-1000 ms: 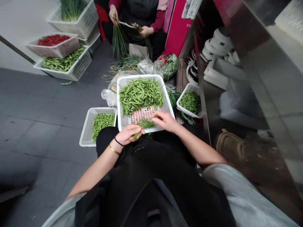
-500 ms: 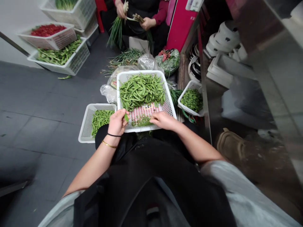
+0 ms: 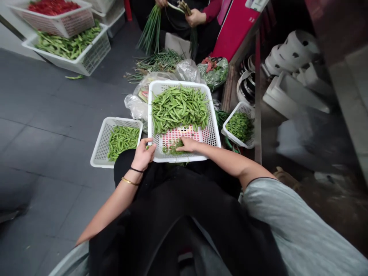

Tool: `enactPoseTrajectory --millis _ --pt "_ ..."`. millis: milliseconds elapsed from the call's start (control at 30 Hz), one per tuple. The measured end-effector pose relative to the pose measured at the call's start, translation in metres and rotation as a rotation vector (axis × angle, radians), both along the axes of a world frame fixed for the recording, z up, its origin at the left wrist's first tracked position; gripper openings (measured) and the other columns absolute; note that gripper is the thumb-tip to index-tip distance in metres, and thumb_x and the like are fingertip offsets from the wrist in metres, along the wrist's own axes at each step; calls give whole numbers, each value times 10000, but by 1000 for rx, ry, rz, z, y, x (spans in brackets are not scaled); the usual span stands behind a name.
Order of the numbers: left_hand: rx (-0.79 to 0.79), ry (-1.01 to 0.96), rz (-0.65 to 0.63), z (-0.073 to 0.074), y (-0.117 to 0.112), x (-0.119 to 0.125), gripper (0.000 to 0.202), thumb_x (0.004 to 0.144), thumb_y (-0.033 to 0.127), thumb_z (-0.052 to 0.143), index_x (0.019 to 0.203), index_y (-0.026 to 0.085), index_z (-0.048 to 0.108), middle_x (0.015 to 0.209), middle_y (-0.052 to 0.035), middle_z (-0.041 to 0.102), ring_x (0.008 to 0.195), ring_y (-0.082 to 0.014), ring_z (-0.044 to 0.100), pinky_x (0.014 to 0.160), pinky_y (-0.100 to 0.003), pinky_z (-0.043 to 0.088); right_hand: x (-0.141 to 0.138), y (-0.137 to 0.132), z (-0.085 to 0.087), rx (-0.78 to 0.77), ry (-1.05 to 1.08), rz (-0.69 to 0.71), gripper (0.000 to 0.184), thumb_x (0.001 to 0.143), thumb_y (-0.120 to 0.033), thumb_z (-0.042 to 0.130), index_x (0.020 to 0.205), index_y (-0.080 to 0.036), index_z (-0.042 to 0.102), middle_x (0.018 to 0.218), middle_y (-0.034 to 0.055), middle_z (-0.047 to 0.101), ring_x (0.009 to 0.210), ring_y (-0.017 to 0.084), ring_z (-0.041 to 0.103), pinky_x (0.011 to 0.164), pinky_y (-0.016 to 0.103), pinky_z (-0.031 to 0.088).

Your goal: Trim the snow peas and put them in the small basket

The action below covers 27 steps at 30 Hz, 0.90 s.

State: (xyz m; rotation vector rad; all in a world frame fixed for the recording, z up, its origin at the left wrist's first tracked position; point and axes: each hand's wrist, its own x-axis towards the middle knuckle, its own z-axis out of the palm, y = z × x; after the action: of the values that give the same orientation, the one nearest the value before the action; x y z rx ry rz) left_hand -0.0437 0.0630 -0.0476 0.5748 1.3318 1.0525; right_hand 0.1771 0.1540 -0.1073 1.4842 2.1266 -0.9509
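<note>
A white plastic basket (image 3: 214,130) lies across my lap, with a heap of green pea pods (image 3: 179,107) in its far part. At its near left corner my left hand (image 3: 144,155) is closed on a pea pod (image 3: 148,147), mostly hidden by the fingers. My right hand (image 3: 188,145) reaches into the near part of the basket, fingers apart, touching a small pile of green trimmings (image 3: 171,148). Left of my knee stands a smaller white basket (image 3: 99,147) holding more pea pods (image 3: 123,140).
Another person's hand (image 3: 196,17) holds spring onions beyond plastic bags (image 3: 186,71). A basket of leafy greens (image 3: 240,125) stands right, beside a metal shelf edge (image 3: 258,115). Stacked baskets (image 3: 97,50) with red peppers (image 3: 54,7) and green pods are at the far left.
My right hand has moved left and down onto the trimmings, its fingers opening from a pinch. My left hand keeps the pod near the basket's corner. The view has tilted down slightly.
</note>
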Motion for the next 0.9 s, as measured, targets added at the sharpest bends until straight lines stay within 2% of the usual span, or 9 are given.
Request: enactPoseTrajectory --millis 100,200,267,400,500,633,700,767,900 --pt "-40 -76 -27 0 3 -3 419 671 276 713 998 229 455 416 145 355 280 -37 252 320 -127 148 -24 -5 -8 14 62 72 941 698 -687 609 1428 -179 303 1380 188 449 1224 298 492 952 337 423" --pt "-36 -95 -12 0 3 -3 403 670 270 710 980 229 455 410 144 350 284 -38 242 315 -128 153 -48 -9 -15 62 80 154 933 692 -662 635 1446 -247 275 1366 186 426 1160 316 531 889 350 448" --pt "-35 -90 -4 0 3 -2 383 683 262 695 979 225 456 411 143 349 283 -36 239 316 -127 150 -60 -11 -20 94 89 219 828 723 -587 654 1416 -266 335 1339 177 438 1061 290 582 810 325 465" --pt "-29 -81 18 0 3 0 336 709 251 660 979 216 464 416 138 352 283 -33 244 321 -125 141 -67 -7 -17 44 218 390 397 799 -312 637 1177 -198 598 1188 126 575 860 184 615 721 258 442" --pt "-10 -81 34 -1 4 -1 329 704 251 662 965 216 464 414 144 335 283 -30 236 326 -120 139 -54 2 4 3 284 427 225 785 -183 619 1001 -166 679 999 47 673 794 125 602 723 215 425" --pt "27 -84 30 -2 3 -2 349 688 263 684 959 208 472 423 146 336 288 -24 237 328 -116 141 -14 -2 55 -34 461 334 260 800 -215 603 1043 -155 676 1003 9 693 882 124 613 788 200 427" --pt "44 -78 26 -3 2 -1 325 685 262 685 938 195 491 421 141 342 287 -23 233 320 -118 139 10 -22 78 -105 586 292 261 782 -252 633 1015 -147 688 1016 17 691 923 144 619 827 218 429" --pt "74 -71 27 -4 2 0 271 687 258 678 889 179 514 407 136 333 283 -23 225 309 -124 136 28 -50 95 -142 588 289 295 778 -288 653 1036 -148 687 1020 35 687 935 156 624 846 232 431" --pt "115 -27 13 -7 0 1 216 669 252 687 754 162 510 395 112 363 283 -30 254 289 -138 150 42 -98 119 9 264 343 463 738 -406 708 1156 -214 660 1060 89 655 889 204 630 781 278 442"
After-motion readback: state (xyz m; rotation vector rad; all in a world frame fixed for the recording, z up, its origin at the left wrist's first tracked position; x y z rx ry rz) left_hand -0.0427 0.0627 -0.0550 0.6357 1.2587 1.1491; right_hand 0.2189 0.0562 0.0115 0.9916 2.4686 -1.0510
